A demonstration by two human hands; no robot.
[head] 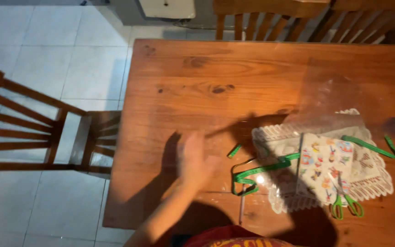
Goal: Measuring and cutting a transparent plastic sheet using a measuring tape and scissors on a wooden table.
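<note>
Left hand (194,161) blurred mid-swing over bare bench (197,77), fingers spread, gripping nothing. Rt hand not in view. Green tape measure (257,173) just right of it, pencil (242,208) near edge; likely snagged or knocked off by a sweep. Further right, printed fabric (324,170) w/ green scissors (345,201) on top; could slide.

Home dining room: wooden table (234,68), chairs (33,128), tiled floor (46,45).
</note>
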